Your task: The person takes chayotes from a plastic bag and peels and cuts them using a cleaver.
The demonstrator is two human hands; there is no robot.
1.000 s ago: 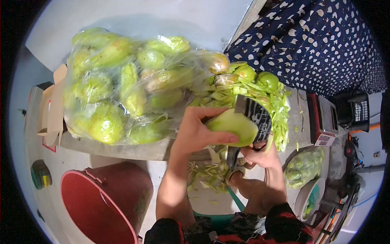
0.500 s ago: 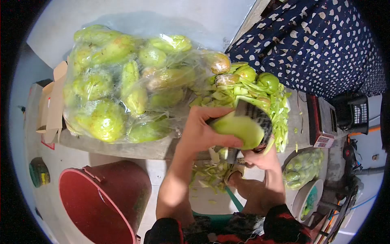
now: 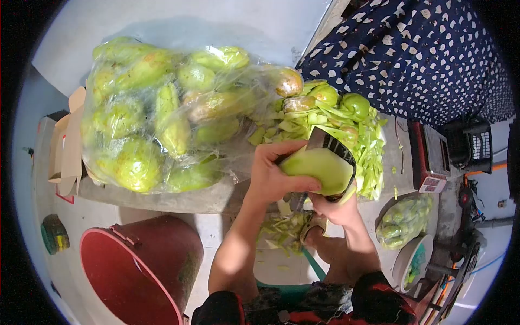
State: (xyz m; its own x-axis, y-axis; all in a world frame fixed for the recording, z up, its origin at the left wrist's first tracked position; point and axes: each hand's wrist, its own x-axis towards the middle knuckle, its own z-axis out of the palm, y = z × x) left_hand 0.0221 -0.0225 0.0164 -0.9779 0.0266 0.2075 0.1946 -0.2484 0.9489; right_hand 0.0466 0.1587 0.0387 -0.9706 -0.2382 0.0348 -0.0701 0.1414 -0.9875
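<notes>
My left hand (image 3: 271,176) is wrapped around a green mango (image 3: 318,172), its pale surface mostly peeled. Below the fruit's right end, my right hand (image 3: 337,208) is closed, its fingers partly hidden. A black tool with a grid-like pattern (image 3: 336,147) curves behind the mango and down toward this hand; its exact kind is unclear. Beyond my hands lies a heap of green peelings (image 3: 371,168), with unpeeled mangoes (image 3: 355,106) on top. To the left, a clear plastic bag (image 3: 157,116) bulges with large green mangoes.
A red bucket (image 3: 187,260) stands at lower left beside the bench edge (image 3: 162,201). An open cardboard box (image 3: 71,143) is at far left. Right of the peelings sits a red scale (image 3: 426,157); below are another mango bag (image 3: 403,222) and a white basin (image 3: 420,265). Patterned dark cloth (image 3: 401,54) hangs opposite.
My right hand has shifted left and slightly up, closer under the mango. The black tool has shifted slightly left with it. My left hand keeps its grip, and the whole view shifts slightly.
</notes>
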